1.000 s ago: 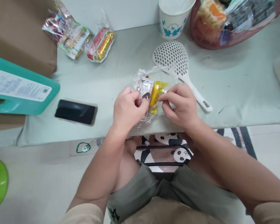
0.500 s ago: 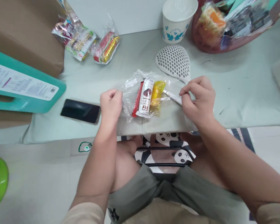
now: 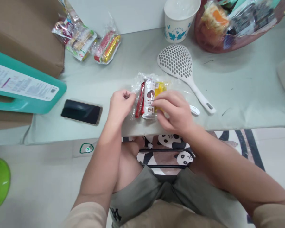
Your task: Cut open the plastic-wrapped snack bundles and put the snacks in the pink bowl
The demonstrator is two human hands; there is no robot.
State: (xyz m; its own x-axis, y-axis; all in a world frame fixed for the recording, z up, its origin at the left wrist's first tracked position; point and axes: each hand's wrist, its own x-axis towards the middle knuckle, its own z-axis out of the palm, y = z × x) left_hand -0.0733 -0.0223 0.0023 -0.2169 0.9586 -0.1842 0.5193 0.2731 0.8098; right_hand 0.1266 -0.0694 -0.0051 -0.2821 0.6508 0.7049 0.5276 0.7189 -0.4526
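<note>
A clear plastic bag [image 3: 135, 83] lies on the table with wrapped snack bars in it or on it. They are a red one [image 3: 140, 103], a white one with a brown picture [image 3: 149, 98] and a yellow one [image 3: 160, 88]. My left hand [image 3: 121, 106] is closed, pinching the bag's left edge. My right hand [image 3: 177, 112] reaches over the yellow bar, slightly blurred, its thumb and fingers apart beside the white bar. It partly hides the yellow bar. A white slotted skimmer [image 3: 177, 61] lies beyond, and a white handle end [image 3: 194, 110] shows right of my right hand.
A phone [image 3: 81, 111] lies at left by a teal container [image 3: 49, 95] and a cardboard box [image 3: 38, 34]. Bagged snacks [image 3: 106, 47] are at the back. A paper cup [image 3: 178, 27] and a reddish bowl [image 3: 211, 46] of packets stand back right. The table's front edge is near my hands.
Both hands have moved inward. My right hand has let go of the bag's right side and come left over the snacks. My left hand has shifted right with the bag's edge.
</note>
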